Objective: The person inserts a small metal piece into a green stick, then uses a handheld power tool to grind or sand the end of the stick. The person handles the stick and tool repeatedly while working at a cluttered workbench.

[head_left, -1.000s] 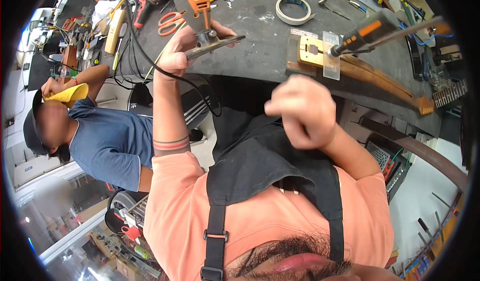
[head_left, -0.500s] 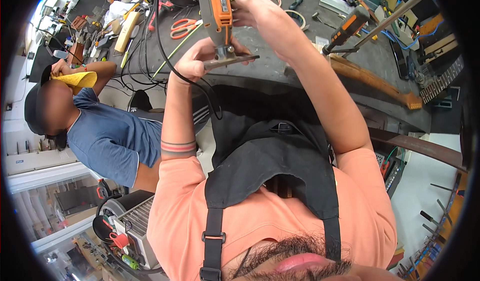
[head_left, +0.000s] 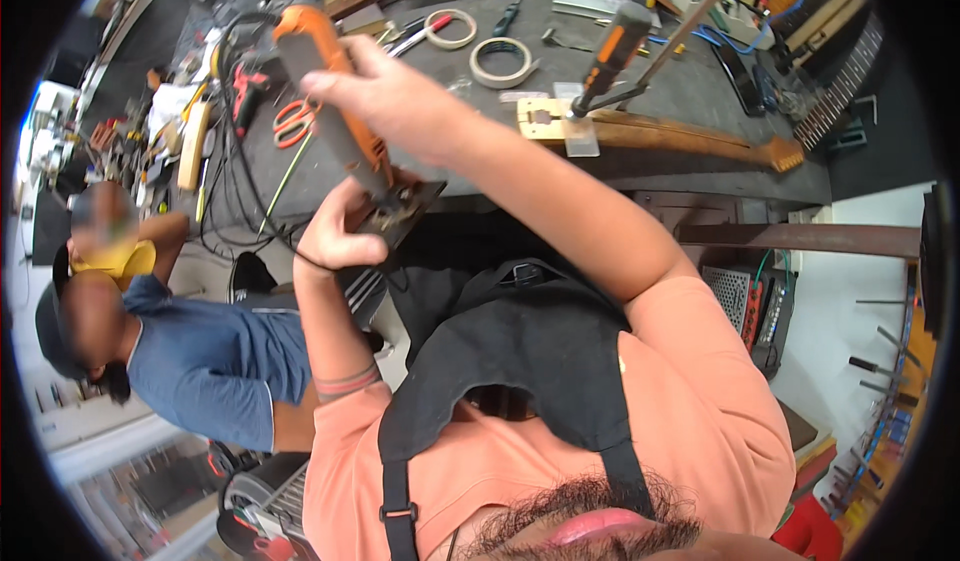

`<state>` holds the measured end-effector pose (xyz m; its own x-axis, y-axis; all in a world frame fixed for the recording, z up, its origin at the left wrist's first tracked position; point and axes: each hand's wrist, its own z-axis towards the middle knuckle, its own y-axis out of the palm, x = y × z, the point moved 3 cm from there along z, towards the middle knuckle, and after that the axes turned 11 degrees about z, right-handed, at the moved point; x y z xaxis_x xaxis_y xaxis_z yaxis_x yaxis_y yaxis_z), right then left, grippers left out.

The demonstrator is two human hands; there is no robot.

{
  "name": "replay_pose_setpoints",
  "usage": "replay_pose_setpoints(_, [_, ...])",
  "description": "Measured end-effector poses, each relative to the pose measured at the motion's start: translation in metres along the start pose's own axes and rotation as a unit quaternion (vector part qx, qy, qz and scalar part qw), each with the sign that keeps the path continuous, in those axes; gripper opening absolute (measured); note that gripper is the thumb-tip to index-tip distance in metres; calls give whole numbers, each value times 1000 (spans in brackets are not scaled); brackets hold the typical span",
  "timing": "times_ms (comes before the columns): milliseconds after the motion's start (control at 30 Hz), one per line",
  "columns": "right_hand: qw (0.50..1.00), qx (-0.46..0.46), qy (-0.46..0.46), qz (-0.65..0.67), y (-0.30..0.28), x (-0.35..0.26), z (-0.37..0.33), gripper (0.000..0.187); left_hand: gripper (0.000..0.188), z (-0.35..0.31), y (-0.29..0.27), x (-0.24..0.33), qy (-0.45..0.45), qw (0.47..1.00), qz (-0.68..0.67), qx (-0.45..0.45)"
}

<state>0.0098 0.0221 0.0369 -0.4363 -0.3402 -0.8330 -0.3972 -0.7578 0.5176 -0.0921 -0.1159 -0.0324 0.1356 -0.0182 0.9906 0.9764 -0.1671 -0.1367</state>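
A corded orange and grey handheld router [head_left: 350, 146] is tilted over the bench's front edge, its motor end up and leftward. Its dark flat base plate [head_left: 412, 216] hangs low, above my black apron. My left hand [head_left: 338, 229] supports the router near the base, thumb stretched beside the plate. Around the upper body is my right hand [head_left: 385, 91], thumb across the front and the other fingers partly hidden. To the right, a wooden guitar neck [head_left: 680, 136] lies along the bench edge beneath a bar clamp [head_left: 615, 56]. A pale routing template [head_left: 540, 119] sits at the neck's near end.
The router's black cord [head_left: 235, 51] loops leftward. Orange-handled scissors [head_left: 294, 124], a tape roll [head_left: 502, 63] and a screwdriver [head_left: 508, 19] lie on the bench. A fretted neck [head_left: 845, 86] stands at right. Another person in a blue shirt [head_left: 200, 361] is at left, holding yellow cloth.
The router has moved left and tilted, its base plate turning aside, with both hands following. The view has shifted right, revealing the template on the clamped neck.
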Motion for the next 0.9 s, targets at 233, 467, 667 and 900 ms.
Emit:
replay_pose_setpoints(233, [998, -12, -44, 53, 12, 9, 5, 56, 113, -21, -13, -3, -71, 997, 18, 33])
replay_pose_setpoints(467, [992, -60, -99, -55, 28, -24, 17, 56, 36, -71, -73, 66, 139, 873, 130, 448])
replay_pose_setpoints(667, [906, -156, -237, -314, 79, -50, 6, 61, 67, -108, -63, 152, 192, 893, 91, 397])
replay_pose_setpoints(900, [719, -293, -372, -509, 124, -56, -43, 75, 98, -127, -17, 130, 31, 979, -10, 203])
